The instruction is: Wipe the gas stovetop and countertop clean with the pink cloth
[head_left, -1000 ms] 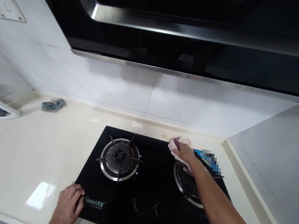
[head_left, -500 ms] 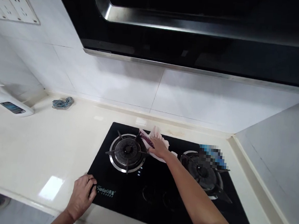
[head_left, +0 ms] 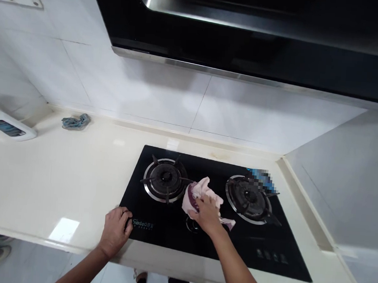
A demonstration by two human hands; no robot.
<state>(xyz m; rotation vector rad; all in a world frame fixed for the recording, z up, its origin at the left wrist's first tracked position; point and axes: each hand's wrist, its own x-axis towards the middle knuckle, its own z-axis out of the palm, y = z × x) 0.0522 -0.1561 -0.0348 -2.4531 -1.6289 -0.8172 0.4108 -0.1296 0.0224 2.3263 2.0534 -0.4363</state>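
A pink cloth (head_left: 205,190) with a dark purple band lies bunched on the black glass gas stove (head_left: 165,227), between its two burners. My right hand (head_left: 207,213) is pressed down on the cloth with its fingers curled into it. Just in front of the cloth, a control knob (head_left: 193,224) is partly covered. At the stove's front left corner rests my left hand (head_left: 117,226), its fingers curled in against the glass edge by the printed logo. Whether those fingers grip the edge cannot be made out.
The left burner (head_left: 165,180) and right burner (head_left: 249,198) carry raised pan supports. A blue pixelated item (head_left: 261,180) lies behind the right one. A range hood (head_left: 248,50) overhangs the stove. A crumpled blue cloth (head_left: 76,121) and a white bottle (head_left: 11,127) are on the counter (head_left: 85,172).
My right hand has drawn the cloth from the stove's back edge toward the front, near the knobs. My left hand stays at the front left corner. The camera view has shifted slightly.
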